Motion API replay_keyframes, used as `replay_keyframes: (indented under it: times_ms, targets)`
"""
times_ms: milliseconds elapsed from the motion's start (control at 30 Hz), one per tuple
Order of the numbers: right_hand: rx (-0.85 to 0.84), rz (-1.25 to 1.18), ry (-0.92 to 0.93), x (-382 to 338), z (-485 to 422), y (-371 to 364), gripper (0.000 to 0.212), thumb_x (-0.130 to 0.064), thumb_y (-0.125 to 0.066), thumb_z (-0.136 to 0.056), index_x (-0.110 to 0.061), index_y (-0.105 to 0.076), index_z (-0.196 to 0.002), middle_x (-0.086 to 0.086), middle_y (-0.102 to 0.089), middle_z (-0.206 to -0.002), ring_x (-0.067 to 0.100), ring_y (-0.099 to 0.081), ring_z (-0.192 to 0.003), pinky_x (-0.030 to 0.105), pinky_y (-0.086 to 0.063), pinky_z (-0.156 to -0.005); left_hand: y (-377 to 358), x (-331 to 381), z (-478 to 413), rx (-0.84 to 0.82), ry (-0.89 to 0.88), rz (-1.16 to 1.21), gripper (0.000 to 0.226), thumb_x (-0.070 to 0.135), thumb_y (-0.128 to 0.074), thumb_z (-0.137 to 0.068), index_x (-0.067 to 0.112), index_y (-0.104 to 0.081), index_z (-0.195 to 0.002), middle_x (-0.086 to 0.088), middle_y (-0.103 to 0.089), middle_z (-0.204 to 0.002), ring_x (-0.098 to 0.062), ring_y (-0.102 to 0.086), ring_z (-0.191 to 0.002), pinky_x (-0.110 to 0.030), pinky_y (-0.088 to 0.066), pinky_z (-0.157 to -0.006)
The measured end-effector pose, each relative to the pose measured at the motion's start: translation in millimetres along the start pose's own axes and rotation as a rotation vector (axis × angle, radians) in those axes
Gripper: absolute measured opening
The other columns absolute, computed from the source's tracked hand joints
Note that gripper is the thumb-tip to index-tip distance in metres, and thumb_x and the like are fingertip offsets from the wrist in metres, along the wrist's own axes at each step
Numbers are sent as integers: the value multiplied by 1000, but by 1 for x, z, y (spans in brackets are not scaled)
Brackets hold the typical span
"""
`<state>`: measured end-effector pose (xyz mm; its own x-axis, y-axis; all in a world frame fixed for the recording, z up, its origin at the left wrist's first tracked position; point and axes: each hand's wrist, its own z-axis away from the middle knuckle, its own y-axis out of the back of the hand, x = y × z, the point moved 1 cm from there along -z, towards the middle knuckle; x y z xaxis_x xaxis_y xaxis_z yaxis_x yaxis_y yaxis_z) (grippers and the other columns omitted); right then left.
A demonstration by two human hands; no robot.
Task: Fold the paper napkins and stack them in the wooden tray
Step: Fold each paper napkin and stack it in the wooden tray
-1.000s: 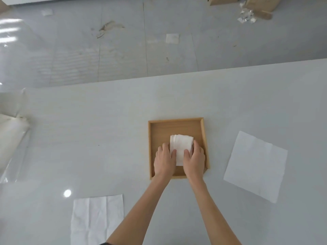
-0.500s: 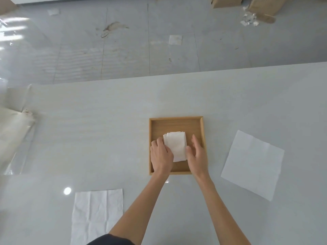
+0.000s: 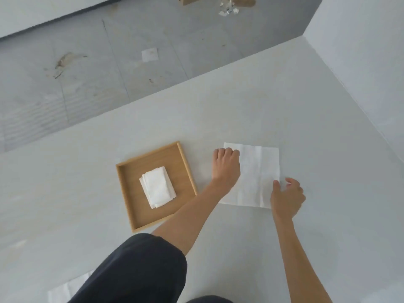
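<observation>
A square wooden tray [image 3: 188, 167] lies on the pale table, holding a small stack of folded white napkins [image 3: 157, 187] near its middle. Right of the tray an unfolded white napkin [image 3: 258, 176] lies flat. My left hand [image 3: 226, 166] rests curled on that napkin's far left corner; whether it pinches the paper I cannot tell. My right hand [image 3: 287, 197] hovers over the napkin's near right corner with fingers spread, thumb touching the edge.
Another unfolded napkin [image 3: 65, 289] peeks out at the bottom left, partly hidden by my dark sleeve [image 3: 135, 272]. The table's far edge runs diagonally; beyond it is grey floor with a paper scrap [image 3: 149, 54]. A wall stands at right.
Both hands left the folded stack in the tray and moved right onto the flat napkin. The view has swung right and tilted.
</observation>
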<state>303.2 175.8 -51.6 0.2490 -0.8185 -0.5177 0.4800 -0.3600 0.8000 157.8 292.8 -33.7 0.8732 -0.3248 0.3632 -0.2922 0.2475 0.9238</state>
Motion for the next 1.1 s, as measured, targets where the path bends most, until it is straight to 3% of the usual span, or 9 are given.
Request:
replay_keyframes:
  times_ms: [100,200,300,400,567,700,800,900,1100]
  targets:
    - [-37,-10,-44,4,-9,-6,46,-29,-64,-90,-7,-55,-129,18,-62,-123,41,-51,-114,48,-43,-95,-20,15,-24,-146,2,-24,31,12,-48,-97,12,-57,-127,-8,-58,-127,-33,-46,-127,-47,-17,-118]
    - [-45,45,-59,5,-13,-12,43,-31,-65,-88,-10,-57,-125,14,-64,-120,39,-53,-111,45,-42,-93,-29,23,-44,-265,41,-97,48,28,-51,-99,18,-37,-144,-9,-36,-149,-35,-22,-144,-61,-2,-118]
    - [-72,68,-90,2,-17,-13,31,-28,-65,-86,-16,-61,-115,11,-64,-114,38,-53,-109,44,-42,-92,-36,20,-53,-297,23,-138,59,34,-61,-94,19,-34,-145,-10,-36,-145,-34,-28,-139,-61,-10,-117]
    - [-144,-12,-219,2,-33,-13,26,-29,-67,-81,-24,-65,-106,6,-64,-112,35,-49,-113,45,-39,-97,-42,14,-66,-272,7,-140,55,37,-68,-89,17,-43,-133,-9,-52,-126,-31,-42,-121,-42,-28,-108]
    - [-262,41,-257,4,-51,-9,25,-35,-68,-83,-25,-66,-105,-1,-65,-104,36,-50,-114,40,-41,-92,-39,8,-78,-455,-6,-73,37,41,-62,-91,18,-57,-118,-6,-56,-122,-29,-40,-121,-36,-31,-100]
    - [-460,-66,-103,-2,-59,7,18,-26,-69,-86,-14,-60,-97,5,-65,-94,35,-63,-101,36,-43,-79,6,-3,-75,-731,113,500,17,32,-62,-94,17,-54,-93,-2,-54,-99,-26,-51,-105,-34,-44,-82]
    - [-664,-241,-41,-25,-53,34,24,-17,-70,-89,-6,-60,-108,18,-69,-112,30,-67,-93,46,-54,-89,70,-7,-58,-769,212,765,18,22,-62,-95,7,-62,-106,-6,-66,-102,-25,-63,-96,-29,-50,-75]
    - [-857,-393,80,-63,-24,70,29,-32,-65,-94,-17,-63,-119,6,-72,-117,22,-71,-102,40,-56,-91,135,-8,-32,-791,271,963,25,15,-58,-96,6,-62,-119,-6,-71,-111,-23,-69,-101,-29,-54,-81]
    - [-1191,-689,211,-113,52,114,50,-54,-46,-97,-24,-57,-136,1,-66,-135,21,-63,-124,49,-48,-105,256,-20,45,-498,279,1207,30,27,-63,-89,12,-66,-115,-10,-73,-110,-28,-70,-98,-38,-54,-84]
